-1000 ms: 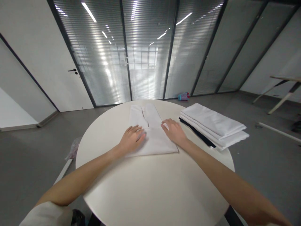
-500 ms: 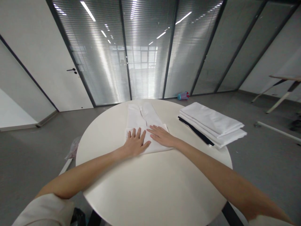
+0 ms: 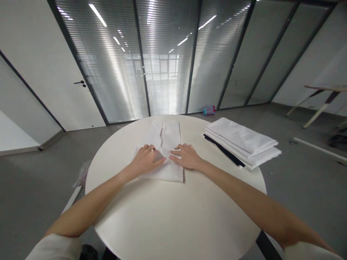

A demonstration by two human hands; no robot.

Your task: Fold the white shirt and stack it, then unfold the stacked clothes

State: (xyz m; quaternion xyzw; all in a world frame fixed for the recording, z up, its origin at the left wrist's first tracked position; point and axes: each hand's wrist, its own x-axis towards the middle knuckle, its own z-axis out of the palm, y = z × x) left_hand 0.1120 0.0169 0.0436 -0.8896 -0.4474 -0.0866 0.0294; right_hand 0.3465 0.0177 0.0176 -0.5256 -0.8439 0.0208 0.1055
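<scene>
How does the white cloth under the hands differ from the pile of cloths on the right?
The white cloth is one piece, lying flat; the pile has several folded layers. The left hand and right hand rest on the white cloth; nothing touches the pile. The white cloth is all white; the pile shows a dark layer low down. Both lie on the round table.

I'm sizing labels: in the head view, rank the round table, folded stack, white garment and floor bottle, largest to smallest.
1. round table
2. folded stack and white garment: they look about alike, so unranked
3. bottle: smallest, though it is farthest from the camera
</scene>
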